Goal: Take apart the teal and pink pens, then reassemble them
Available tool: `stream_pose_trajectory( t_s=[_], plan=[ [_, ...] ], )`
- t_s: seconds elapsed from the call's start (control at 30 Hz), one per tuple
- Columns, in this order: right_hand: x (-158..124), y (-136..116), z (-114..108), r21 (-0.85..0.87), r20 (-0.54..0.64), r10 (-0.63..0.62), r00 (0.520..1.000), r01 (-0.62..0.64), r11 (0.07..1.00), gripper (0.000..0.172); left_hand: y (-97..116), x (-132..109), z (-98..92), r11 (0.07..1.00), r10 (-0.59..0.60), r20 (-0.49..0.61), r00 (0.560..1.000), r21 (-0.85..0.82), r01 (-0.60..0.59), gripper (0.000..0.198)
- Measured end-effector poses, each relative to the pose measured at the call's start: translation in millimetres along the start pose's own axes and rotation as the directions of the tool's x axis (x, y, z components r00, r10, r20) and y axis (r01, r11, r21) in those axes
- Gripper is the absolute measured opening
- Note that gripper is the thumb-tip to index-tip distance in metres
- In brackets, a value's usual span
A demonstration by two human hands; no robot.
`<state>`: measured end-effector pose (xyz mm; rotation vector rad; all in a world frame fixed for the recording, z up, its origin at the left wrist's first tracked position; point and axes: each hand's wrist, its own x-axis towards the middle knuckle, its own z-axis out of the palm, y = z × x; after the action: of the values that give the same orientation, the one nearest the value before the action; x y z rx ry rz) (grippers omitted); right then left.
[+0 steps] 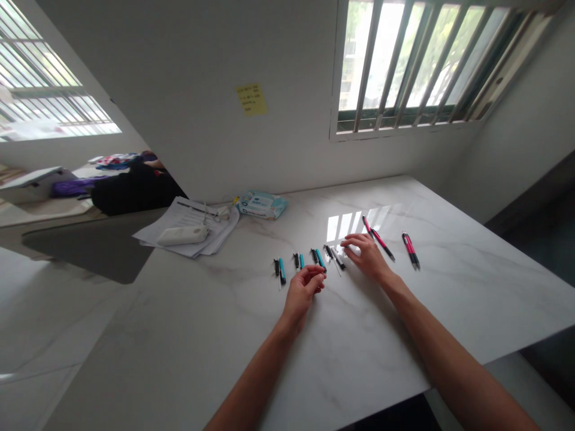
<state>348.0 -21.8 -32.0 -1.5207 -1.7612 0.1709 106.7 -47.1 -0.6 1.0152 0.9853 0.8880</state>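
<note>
My left hand (306, 290) rests low over the white marble-patterned table, fingers curled in and thumb drawn to them; whatever lies between the fingertips is too small to make out. Just beyond it are parts of pens with teal barrels: one teal barrel (282, 270) beside a black piece (276, 267) at the left, another teal barrel (320, 259) at the right. My right hand (366, 254) hovers palm down, with a gap between thumb and fingers, right of a white pen barrel (337, 257) with a black end. A thin refill (336, 266) lies beside that barrel.
Two pink-and-black pens (410, 250) lie side by side at the right, with another pink pen (383, 244) nearer my right hand. At the back left are papers (215, 236), a white device (183, 234) and a wipes pack (261, 205). A yellow note (251, 99) is on the wall.
</note>
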Motion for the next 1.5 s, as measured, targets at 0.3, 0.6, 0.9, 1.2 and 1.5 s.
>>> stream_pose_trajectory(
  t_s=[0.3, 0.6, 0.9, 1.2, 1.5],
  plan=[
    [-1, 2, 7, -0.171, 0.104, -0.061, 0.993, 0.078, 0.982, 0.024, 3, -1, 1.6, 1.000, -0.017, -0.014, 1.000, -0.014, 0.017, 0.024],
    [-2, 0, 11, -0.202, 0.084, -0.034, 0.996, 0.050, 0.978, 0.025, 2, 0, 1.3, 1.000, -0.015, -0.010, 1.000, -0.014, 0.015, 0.024],
    [0, 2, 16, -0.229, 0.086, -0.019, 0.996, 0.038, 0.973, 0.031, 3, 0, 2.0, 1.000, -0.005, -0.015, 1.000, -0.006, 0.005, 0.024],
    [2, 0, 8, -0.238, 0.023, -0.036, 0.999, 0.040, 0.971, 0.030, 2, 1, 0.9, 1.000, -0.008, -0.014, 1.000, -0.002, 0.008, 0.024],
    [0, 43, -41, -0.210, -0.225, 0.261, 0.939, -0.308, 0.928, 0.027, 4, 0, 1.4, 1.000, -0.010, -0.015, 1.000, 0.006, 0.010, 0.023]
  ],
)
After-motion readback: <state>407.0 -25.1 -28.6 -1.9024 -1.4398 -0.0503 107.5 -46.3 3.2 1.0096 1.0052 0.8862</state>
